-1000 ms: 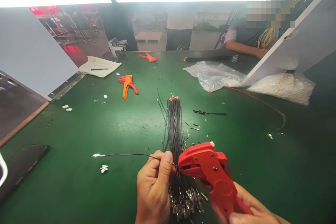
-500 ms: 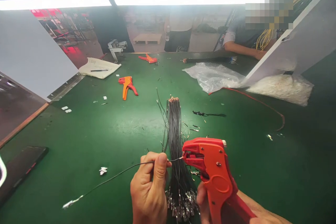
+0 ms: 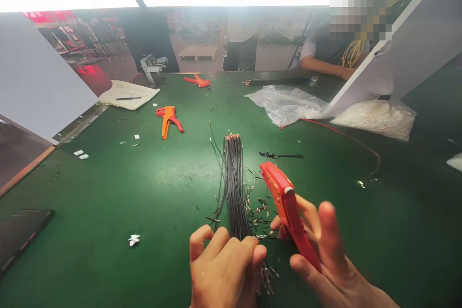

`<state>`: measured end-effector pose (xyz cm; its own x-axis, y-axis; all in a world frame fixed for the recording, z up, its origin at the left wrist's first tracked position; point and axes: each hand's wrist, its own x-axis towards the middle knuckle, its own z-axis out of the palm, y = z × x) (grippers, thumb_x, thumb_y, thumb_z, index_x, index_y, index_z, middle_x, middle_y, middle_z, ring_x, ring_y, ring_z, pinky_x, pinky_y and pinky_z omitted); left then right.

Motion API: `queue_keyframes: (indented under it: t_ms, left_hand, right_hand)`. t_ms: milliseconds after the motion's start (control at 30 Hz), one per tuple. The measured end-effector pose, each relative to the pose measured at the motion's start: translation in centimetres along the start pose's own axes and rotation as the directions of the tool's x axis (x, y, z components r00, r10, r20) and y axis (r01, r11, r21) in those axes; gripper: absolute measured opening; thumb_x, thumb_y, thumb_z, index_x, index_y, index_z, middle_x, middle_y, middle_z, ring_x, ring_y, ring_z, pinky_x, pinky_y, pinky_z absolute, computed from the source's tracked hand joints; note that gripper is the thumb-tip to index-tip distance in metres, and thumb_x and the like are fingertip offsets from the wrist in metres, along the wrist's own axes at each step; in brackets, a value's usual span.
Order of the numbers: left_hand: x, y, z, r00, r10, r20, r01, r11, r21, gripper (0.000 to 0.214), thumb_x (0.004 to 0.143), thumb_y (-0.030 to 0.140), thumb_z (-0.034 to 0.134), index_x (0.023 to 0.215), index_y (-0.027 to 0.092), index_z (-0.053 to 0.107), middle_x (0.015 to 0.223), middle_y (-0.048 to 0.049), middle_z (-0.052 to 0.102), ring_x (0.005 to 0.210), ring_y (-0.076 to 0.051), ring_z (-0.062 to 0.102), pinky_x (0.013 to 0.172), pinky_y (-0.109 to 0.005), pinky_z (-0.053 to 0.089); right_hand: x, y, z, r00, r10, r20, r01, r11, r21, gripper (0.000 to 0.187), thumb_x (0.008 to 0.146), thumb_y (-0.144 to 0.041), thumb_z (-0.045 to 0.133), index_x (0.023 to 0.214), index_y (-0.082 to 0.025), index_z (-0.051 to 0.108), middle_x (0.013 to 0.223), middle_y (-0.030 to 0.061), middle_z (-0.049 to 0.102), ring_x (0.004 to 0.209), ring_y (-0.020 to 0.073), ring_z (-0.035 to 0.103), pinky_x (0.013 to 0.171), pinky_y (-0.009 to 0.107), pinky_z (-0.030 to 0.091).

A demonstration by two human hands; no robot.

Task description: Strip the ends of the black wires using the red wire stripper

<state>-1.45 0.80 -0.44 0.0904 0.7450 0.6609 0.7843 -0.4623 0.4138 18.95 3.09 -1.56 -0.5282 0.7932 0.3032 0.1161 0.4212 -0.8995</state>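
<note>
A bundle of thin black wires (image 3: pixel 234 187) lies upright in view, bare copper ends at the far side and metal terminals at the near side. My left hand (image 3: pixel 225 267) is over its near part, fingers curled and pressed together; whatever they hold is hidden. To the right, my right hand (image 3: pixel 325 255) holds a red and orange wire stripper (image 3: pixel 283 197), turned edge-on, with some fingers spread off the handle. Between stripper and bundle are scattered wire offcuts (image 3: pixel 258 209). A few loose wires (image 3: pixel 218 168) lie along the bundle's left side.
Farther back lie another wire stripper (image 3: pixel 168 119), a red hand tool (image 3: pixel 198 81), a notebook with a pen (image 3: pixel 128 91) and plastic bags (image 3: pixel 288 103). A black tie-like strip (image 3: pixel 281 155) is right of the bundle. A dark flat device (image 3: pixel 25 236) lies at left. A co-worker's arm (image 3: pixel 325 65) rests at the back right.
The wire has left the stripper's jaws and no longer shows. My left hand has moved right and down over the bundle, turning palm down. The stripper has swung edge-on, and my right fingers have loosened.
</note>
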Motion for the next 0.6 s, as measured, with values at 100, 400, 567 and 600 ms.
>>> queue_keyframes:
  t_ms: [100,400,567,600]
  left_hand:
    - [-0.17,0.23,0.56,0.993,0.117,-0.026,-0.116,0.992,0.052,0.018,0.101,0.020,0.046,0.089,0.020,0.060,0.050,0.0076,0.060,0.044,-0.011,0.044,0.075,-0.036,0.029]
    - [-0.83,0.59,1.02,0.973,0.230,-0.009,-0.225,0.961,0.161,0.021,0.101,0.022,0.050,0.085,0.019,0.064,0.047,0.0063,0.057,0.050,-0.014,0.057,0.077,-0.035,0.036]
    - [-0.49,0.42,0.42,0.957,0.290,0.023,-0.289,0.942,0.172,0.016,0.098,0.020,0.056,0.084,0.016,0.064,0.046,0.0066,0.058,0.052,-0.014,0.059,0.077,-0.035,0.036]
    - [-0.39,0.27,0.29,0.950,0.312,0.031,-0.313,0.934,0.170,0.015,0.097,0.019,0.058,0.084,0.016,0.064,0.047,0.0073,0.058,0.051,-0.013,0.059,0.077,-0.034,0.036]
  right_hand:
    - [0.15,0.64,0.38,0.996,-0.092,0.008,0.091,0.975,-0.201,0.069,0.097,-0.006,0.042,0.150,-0.049,0.032,0.164,-0.0027,0.003,0.134,0.0224,0.041,0.108,0.041,0.046]
    - [0.24,0.83,0.95,0.965,-0.195,-0.173,0.097,0.884,-0.457,0.028,0.085,-0.011,0.062,0.103,-0.029,0.073,0.150,0.0080,0.036,0.126,0.0343,0.052,0.095,0.047,0.057]
    - [0.67,0.61,0.94,0.971,-0.209,-0.116,0.122,0.849,-0.514,0.030,0.083,0.001,0.055,0.099,-0.023,0.063,0.150,0.0095,0.028,0.121,0.0259,0.052,0.091,0.038,0.054]
    - [0.72,0.70,1.00,0.969,-0.209,-0.131,0.116,0.856,-0.503,0.030,0.084,0.001,0.053,0.100,-0.023,0.062,0.149,0.0092,0.028,0.118,0.0233,0.052,0.089,0.036,0.053]
